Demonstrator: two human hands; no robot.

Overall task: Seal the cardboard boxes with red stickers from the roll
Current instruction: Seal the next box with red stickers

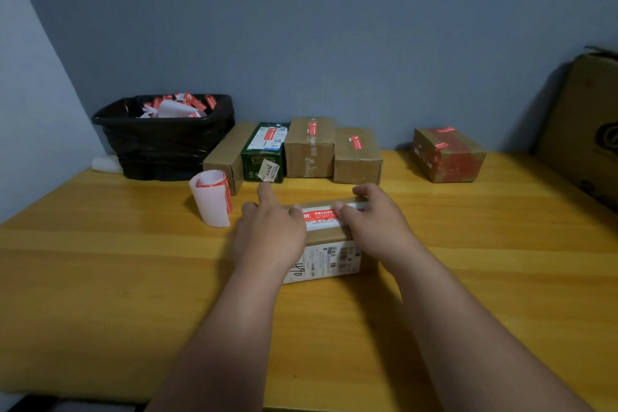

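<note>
A small cardboard box (329, 237) lies on the yellow table (100, 261) in front of me, with a white shipping label on its near side. A red sticker (321, 215) runs across its top seam. My left hand (271, 231) rests on the box's left end with fingers spread, its thumb touching the sticker's left end. My right hand (378, 217) lies on the right end, its thumb pressing the sticker. The sticker roll (212, 197) stands upright to the left of the box.
Several boxes bearing red stickers line the wall: a plain one (227, 155), a green one (266, 152), two brown ones (311, 147) (357, 157) and a red-taped one (448, 154). A black-lined bin (164, 140) holds backing scraps. A large carton (585, 124) leans at the right.
</note>
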